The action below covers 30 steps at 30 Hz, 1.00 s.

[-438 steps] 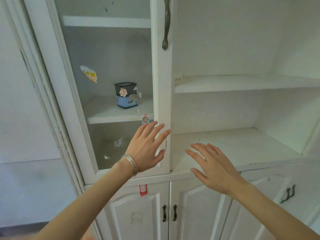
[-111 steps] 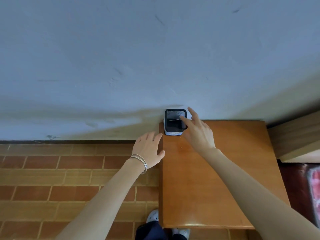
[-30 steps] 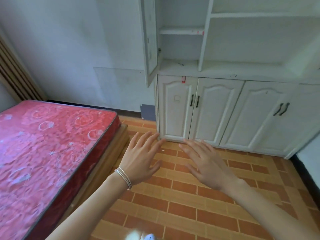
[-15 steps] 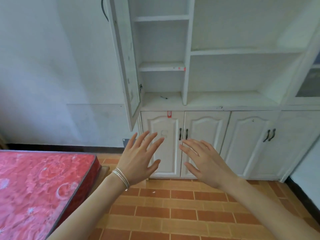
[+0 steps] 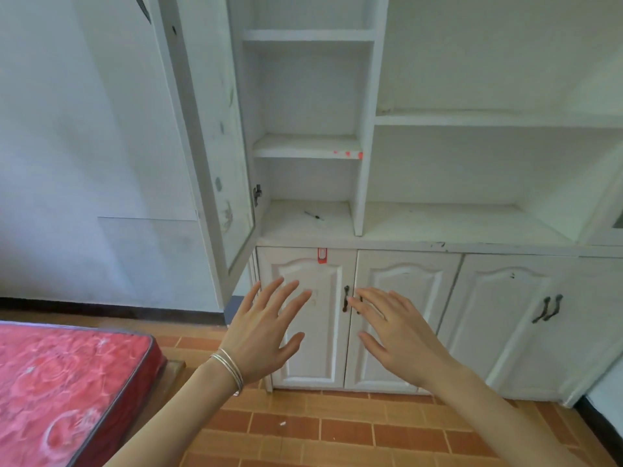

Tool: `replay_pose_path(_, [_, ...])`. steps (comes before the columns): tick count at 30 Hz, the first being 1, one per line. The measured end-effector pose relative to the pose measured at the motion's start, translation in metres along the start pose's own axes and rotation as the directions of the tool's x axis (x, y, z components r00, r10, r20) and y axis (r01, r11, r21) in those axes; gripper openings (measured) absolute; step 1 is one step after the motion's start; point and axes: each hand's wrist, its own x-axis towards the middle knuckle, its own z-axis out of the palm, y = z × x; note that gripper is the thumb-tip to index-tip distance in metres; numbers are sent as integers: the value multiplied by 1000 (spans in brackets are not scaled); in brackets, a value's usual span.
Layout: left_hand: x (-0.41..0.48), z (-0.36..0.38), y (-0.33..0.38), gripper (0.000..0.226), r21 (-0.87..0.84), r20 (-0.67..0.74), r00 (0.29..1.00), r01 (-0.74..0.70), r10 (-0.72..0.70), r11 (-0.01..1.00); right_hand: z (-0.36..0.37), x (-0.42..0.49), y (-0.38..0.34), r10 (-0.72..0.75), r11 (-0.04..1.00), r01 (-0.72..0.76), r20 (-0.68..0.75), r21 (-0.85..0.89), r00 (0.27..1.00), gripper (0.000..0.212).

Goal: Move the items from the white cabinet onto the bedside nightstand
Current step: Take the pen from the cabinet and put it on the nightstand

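Observation:
The white cabinet (image 5: 472, 230) fills the view ahead, its glass door (image 5: 215, 156) swung open at the left. A small dark pen-like thing (image 5: 313, 215) lies on the lowest open shelf of the left bay; the shelves above it look bare. My left hand (image 5: 266, 332), bangles on the wrist, and my right hand (image 5: 397, 335) float side by side in front of the lower doors, fingers spread, holding nothing. Neither touches the cabinet. The nightstand is out of view.
A bed with a red mattress (image 5: 60, 392) on a wooden frame sits at the lower left. Brick-pattern floor tiles (image 5: 337, 433) lie between me and the cabinet. Lower doors carry dark handles (image 5: 547, 308). A pale wall (image 5: 84, 163) stands left of the open door.
The view has come closer to the cabinet and lifted slightly; the bed has slid further to the lower left. Both hands stay raised, spread and holding nothing.

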Motion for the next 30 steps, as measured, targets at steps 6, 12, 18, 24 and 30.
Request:
replay_pose_path(6, [108, 28, -2, 60, -51, -29, 999, 39, -41, 998, 13, 73, 102, -5, 999, 6, -16, 45, 1000, 49])
replay_pose_path(12, [183, 66, -18, 60, -54, -37, 989, 141, -143, 989, 40, 142, 169, -48, 997, 49, -16, 58, 999, 50])
replay_pose_path(18, [215, 124, -45, 61, -29, 60, 984, 172, -170, 985, 101, 184, 192, -82, 994, 77, 60, 82, 995, 43])
replay_pose_path(24, [261, 180, -104, 61, -27, 128, 971, 206, -201, 978, 166, 251, 211, -56, 989, 40, 112, 144, 992, 46])
replay_pose_path(30, [316, 237, -174, 66, -35, 243, 942, 248, -232, 968, 217, 329, 226, -25, 987, -8, 209, 159, 978, 50])
